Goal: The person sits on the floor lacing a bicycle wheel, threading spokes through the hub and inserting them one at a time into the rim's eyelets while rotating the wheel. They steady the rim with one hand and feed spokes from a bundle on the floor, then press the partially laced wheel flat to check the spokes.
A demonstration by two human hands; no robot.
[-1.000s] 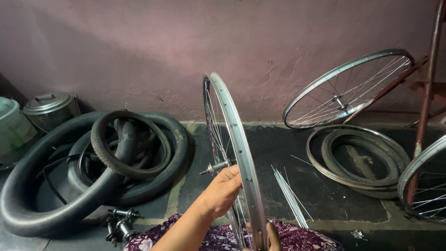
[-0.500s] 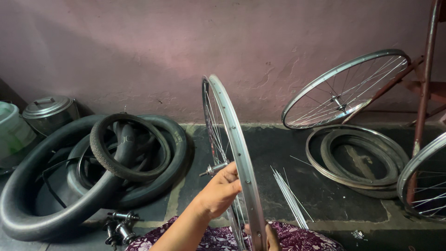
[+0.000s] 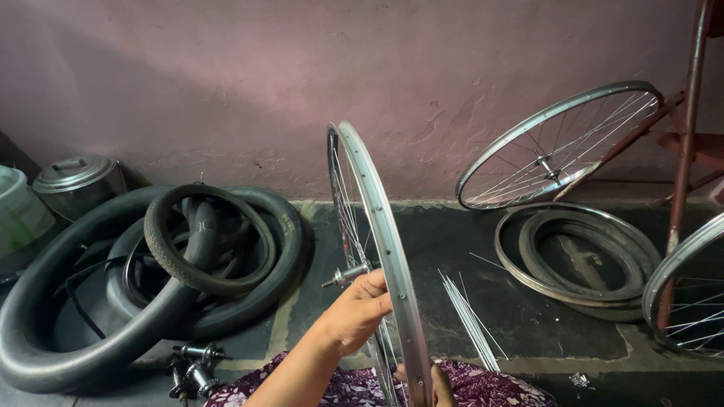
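While the bicycle wheel [image 3: 385,249] stands upright on edge just as it did a second ago, almost nothing about it has shifted, so the work looks to be holding at the same spot on the rim. Left of the wheel lies the heap of black tyres and tubes [image 3: 151,279], unmoved; right of the wheel a second spoked wheel [image 3: 558,143] leans on the pink wall [image 3: 302,75], with bare rims [image 3: 581,252] flat below it. Just right of the wheel's lower half lies a bundle of loose spokes [image 3: 467,316]. The left hand [image 3: 354,313] stays curled against the rim beside the axle [image 3: 345,275], fingers closed on the rim or a spoke. The right hand [image 3: 439,384] shows only fingertips at the wheel's bottom edge; its grip probably steadies the rim, though I cannot tell
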